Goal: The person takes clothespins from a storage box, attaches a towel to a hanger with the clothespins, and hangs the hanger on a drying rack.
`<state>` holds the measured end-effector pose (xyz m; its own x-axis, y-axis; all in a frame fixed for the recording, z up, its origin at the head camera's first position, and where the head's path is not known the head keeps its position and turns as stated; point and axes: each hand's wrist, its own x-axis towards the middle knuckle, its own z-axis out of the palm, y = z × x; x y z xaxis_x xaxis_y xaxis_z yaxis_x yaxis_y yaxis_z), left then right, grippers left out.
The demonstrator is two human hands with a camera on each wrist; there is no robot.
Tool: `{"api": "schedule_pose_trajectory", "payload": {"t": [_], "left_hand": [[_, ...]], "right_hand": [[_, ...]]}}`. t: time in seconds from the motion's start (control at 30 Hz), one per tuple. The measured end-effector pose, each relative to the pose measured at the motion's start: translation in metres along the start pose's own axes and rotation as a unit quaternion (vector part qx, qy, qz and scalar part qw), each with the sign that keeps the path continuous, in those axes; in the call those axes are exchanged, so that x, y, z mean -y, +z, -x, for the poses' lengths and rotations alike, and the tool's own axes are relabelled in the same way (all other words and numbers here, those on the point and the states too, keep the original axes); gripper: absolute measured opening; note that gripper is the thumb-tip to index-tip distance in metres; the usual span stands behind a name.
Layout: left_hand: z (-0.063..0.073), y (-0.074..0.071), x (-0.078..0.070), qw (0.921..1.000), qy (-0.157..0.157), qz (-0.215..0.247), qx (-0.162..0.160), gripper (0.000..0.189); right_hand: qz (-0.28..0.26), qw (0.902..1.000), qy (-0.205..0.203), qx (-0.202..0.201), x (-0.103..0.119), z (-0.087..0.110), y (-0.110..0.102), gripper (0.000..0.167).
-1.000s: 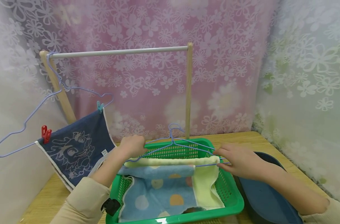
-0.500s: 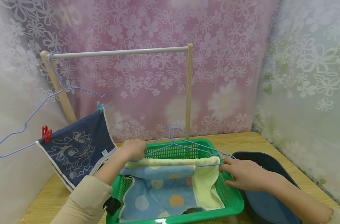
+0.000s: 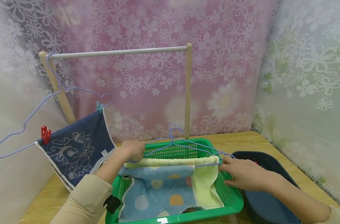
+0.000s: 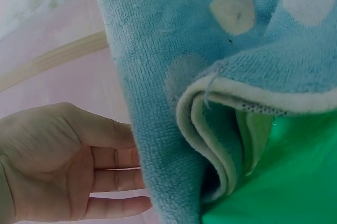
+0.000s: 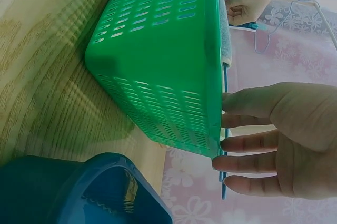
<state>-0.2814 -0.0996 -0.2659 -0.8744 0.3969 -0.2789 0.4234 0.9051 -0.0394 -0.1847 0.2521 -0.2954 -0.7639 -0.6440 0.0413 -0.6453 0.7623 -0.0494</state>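
Two purple wire hangers [image 3: 171, 143] lie over a green basket [image 3: 203, 214]. A blue spotted towel [image 3: 158, 182] and a pale yellow towel [image 3: 204, 186] are draped over their bottom bars. My left hand [image 3: 133, 150] holds the left ends of the hangers, close against the blue towel [image 4: 142, 76]; its fingertips are partly hidden behind the cloth in the left wrist view. At the right ends, my right hand [image 3: 246, 173] rests with its fingers fairly straight and the thumb apart. In the right wrist view its fingertips touch the hanger wire beside the basket rim [image 5: 213, 76].
A rack with a metal rail [image 3: 119, 52] stands behind the basket. From its left end hangs another hanger, with a dark blue towel [image 3: 77, 146] held by a red clip [image 3: 46, 134] and a teal clip [image 3: 99, 107]. At right stands a dark blue tub [image 3: 270, 199].
My right hand has loosened from the hangers' right ends and shifted slightly right and down, uncovering one hanger's end. The left hand and the towels have barely moved.
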Motion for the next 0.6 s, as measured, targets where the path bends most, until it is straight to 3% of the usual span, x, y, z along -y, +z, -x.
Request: {"api": "schedule_pose_trajectory", "payload": {"t": [0.27,0.6], "left_hand": [[0.002,-0.003,0.001,0.9992,0.015,-0.033,0.018,0.033],[0.007,-0.006,0.009,0.9983,0.05,0.012,-0.025,0.04]], "right_hand": [[0.008,0.9999,-0.009,-0.004,0.0,0.0,0.003,0.026],[0.018,0.9996,-0.01,-0.017,-0.001,0.002,0.006,0.03]]}}
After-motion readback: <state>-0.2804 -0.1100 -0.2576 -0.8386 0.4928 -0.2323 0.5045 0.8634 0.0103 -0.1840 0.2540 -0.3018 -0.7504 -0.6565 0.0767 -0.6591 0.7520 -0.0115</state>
